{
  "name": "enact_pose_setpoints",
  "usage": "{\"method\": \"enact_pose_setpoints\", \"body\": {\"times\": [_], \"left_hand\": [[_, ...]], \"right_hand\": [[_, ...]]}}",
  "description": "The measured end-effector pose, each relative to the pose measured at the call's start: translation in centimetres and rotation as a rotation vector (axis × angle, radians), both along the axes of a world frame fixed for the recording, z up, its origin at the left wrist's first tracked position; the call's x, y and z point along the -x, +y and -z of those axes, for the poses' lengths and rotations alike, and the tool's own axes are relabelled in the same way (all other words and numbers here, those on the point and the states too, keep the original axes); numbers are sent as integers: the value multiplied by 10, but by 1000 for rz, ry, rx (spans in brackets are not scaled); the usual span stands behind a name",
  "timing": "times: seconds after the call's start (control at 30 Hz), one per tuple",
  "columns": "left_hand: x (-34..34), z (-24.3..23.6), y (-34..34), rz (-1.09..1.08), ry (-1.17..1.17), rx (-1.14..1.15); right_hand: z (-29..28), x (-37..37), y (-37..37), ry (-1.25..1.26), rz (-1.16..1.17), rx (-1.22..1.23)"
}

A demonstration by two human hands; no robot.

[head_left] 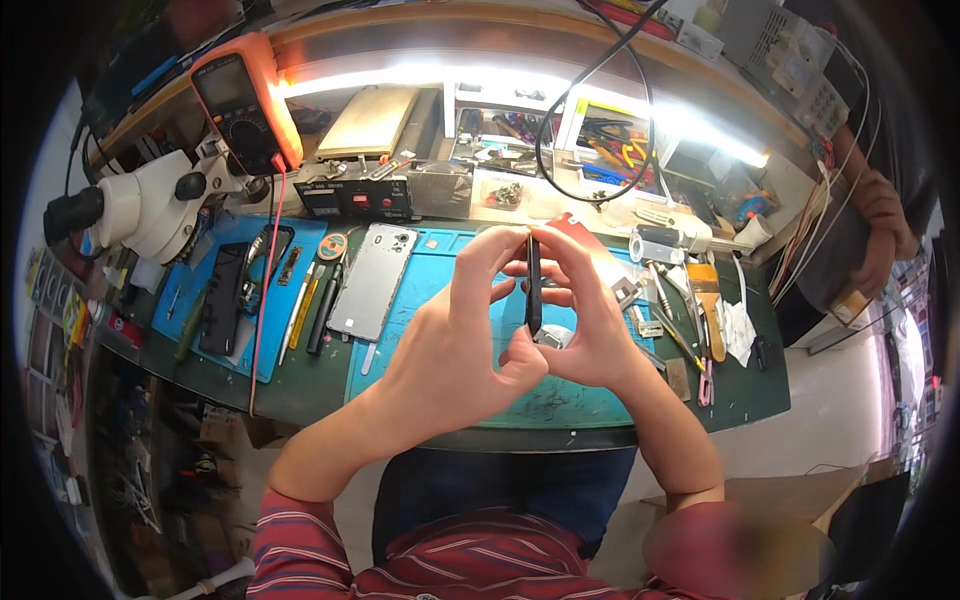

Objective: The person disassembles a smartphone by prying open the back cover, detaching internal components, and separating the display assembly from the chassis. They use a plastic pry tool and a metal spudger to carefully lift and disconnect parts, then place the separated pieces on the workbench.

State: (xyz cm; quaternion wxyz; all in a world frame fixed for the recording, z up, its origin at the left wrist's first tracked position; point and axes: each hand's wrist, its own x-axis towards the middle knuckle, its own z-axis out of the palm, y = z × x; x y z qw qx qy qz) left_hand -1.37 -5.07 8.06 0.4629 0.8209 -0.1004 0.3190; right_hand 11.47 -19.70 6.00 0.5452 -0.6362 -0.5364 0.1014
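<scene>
While my left hand (440, 350) and right hand (597, 335) clamp the black phone (533, 290) edge-on, I should press evenly, avoiding any twist.

A white microscope (150, 205) stands at the left end of the dark green desk (755, 395); an orange-cased multimeter (240, 110) is positioned above and to its right; a red cable (268, 270) runs down from it across the left blue mat (268, 330); that mat carries a flat black slab (225, 300); a silver-grey phone-shaped panel (375, 280) lies to the right, with an orange-rimmed spool (332, 246) near its upper left corner; at the rear, a black box with a red switch (340, 198) sits below a wooden board (370, 120); a black cable (572, 85) hangs in a loop at top centre; on the right, a broad tan brush (705, 285) lies just beside white tissue (738, 335).
</scene>
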Motion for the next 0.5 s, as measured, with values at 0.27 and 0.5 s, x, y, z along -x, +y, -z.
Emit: {"method": "enact_pose_setpoints", "body": {"times": [0.27,0.5], "left_hand": [[0,-1,0,-43,-37,-37],[-1,2,-2,-99,-79,-101]], "right_hand": [[2,0,4,31,-14,-13],[2,2,4,23,-1,-2]]}}
